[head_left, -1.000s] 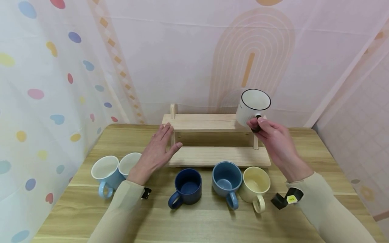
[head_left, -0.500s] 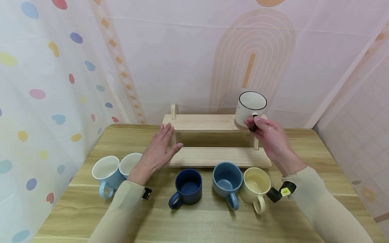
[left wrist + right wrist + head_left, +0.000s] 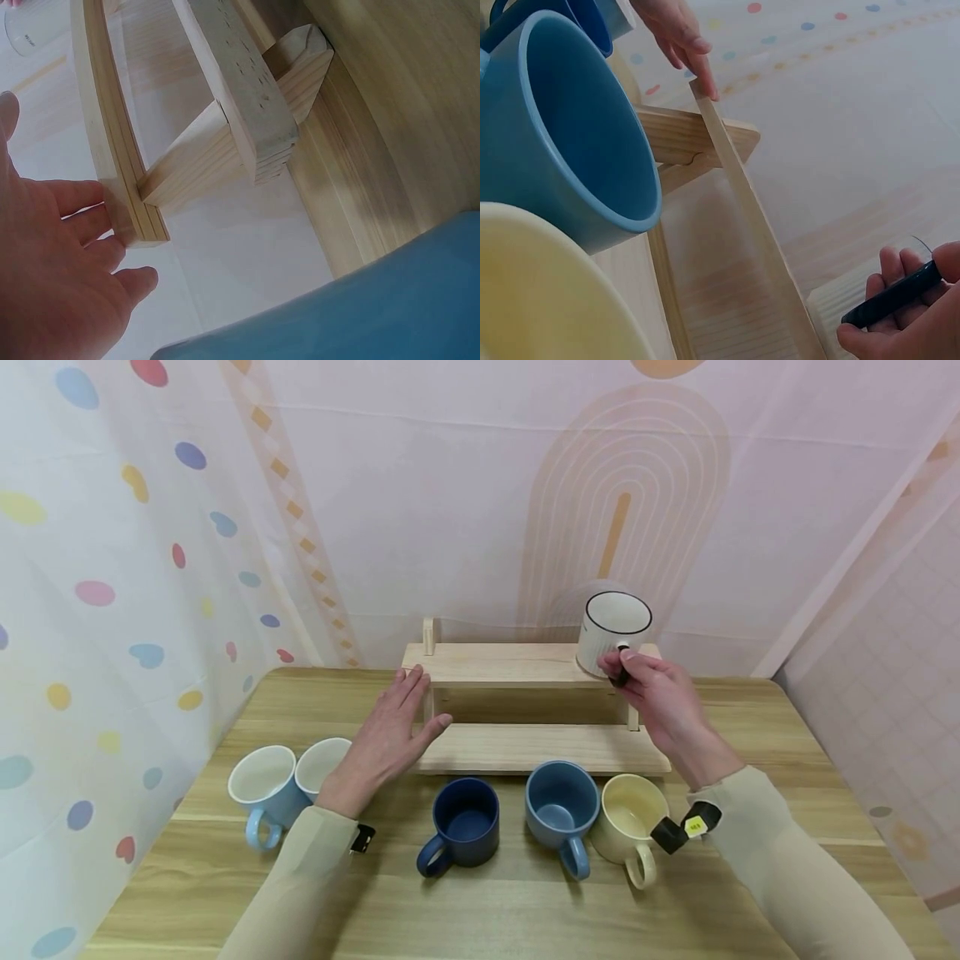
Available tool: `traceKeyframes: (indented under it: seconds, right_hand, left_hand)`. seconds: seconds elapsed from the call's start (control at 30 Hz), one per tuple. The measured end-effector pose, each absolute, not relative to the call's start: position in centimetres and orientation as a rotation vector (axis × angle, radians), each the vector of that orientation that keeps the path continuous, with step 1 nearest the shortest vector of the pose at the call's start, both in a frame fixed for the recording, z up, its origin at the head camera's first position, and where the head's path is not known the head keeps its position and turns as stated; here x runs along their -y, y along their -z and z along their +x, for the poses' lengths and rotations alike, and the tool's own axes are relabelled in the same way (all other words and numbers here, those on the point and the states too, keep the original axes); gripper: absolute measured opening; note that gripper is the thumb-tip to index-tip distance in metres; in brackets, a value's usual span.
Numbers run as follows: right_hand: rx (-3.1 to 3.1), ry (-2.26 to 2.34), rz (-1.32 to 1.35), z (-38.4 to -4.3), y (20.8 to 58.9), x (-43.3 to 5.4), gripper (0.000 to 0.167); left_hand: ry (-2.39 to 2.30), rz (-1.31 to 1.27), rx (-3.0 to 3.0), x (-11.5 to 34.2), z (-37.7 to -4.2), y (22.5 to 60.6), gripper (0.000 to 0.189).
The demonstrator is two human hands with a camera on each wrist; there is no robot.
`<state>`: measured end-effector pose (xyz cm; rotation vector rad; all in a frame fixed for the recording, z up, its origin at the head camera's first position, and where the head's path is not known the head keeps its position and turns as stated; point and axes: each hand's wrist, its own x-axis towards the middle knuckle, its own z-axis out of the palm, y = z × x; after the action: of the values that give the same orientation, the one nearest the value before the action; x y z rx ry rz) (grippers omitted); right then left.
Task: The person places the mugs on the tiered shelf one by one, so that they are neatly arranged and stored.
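Observation:
My right hand point(image 3: 663, 697) grips the black handle point(image 3: 892, 296) of a white mug point(image 3: 611, 631) with a dark rim. The mug stands upright at the right end of the upper board of a two-tier wooden rack point(image 3: 502, 664); in the right wrist view its ribbed side shows beside the board. My left hand point(image 3: 382, 735) rests its straight fingers against the left end of that upper board. In the left wrist view the fingertips point(image 3: 90, 191) touch the board's edge, with the thumb apart from it.
Before the rack stand a dark blue mug point(image 3: 465, 822), a mid-blue mug point(image 3: 558, 806) and a cream mug point(image 3: 630, 818). At the left are two light blue mugs, one point(image 3: 262, 785) in full view, the other point(image 3: 318, 764) partly behind my left arm. A patterned curtain point(image 3: 450, 510) hangs behind.
My right hand has brought the white mug down and slightly left, from above the upper board onto its right end. The left hand has stayed against the rack.

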<state>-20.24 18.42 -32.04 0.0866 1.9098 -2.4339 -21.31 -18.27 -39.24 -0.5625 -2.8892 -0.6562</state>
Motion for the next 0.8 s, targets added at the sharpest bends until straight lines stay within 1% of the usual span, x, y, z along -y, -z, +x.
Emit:
traceKeyframes:
  seconds: [0.23, 0.67, 0.8]
  right_hand:
    - [-1.933, 2.409, 0.11, -20.61, 32.16, -18.41, 0.025]
    - [-1.999, 2.362, 0.05, -20.89, 32.19, -18.39, 0.021]
    - [-2.055, 2.314, 0.042, -21.18, 32.3, -18.24, 0.028]
  left_hand:
    - [0.657, -0.564, 2.89, 18.23, -21.25, 39.24, 0.086]
    - [0.65, -0.562, 2.891, 18.3, -21.3, 39.23, 0.086]
    - [0.653, -0.559, 2.896, 18.39, -21.3, 39.22, 0.086]
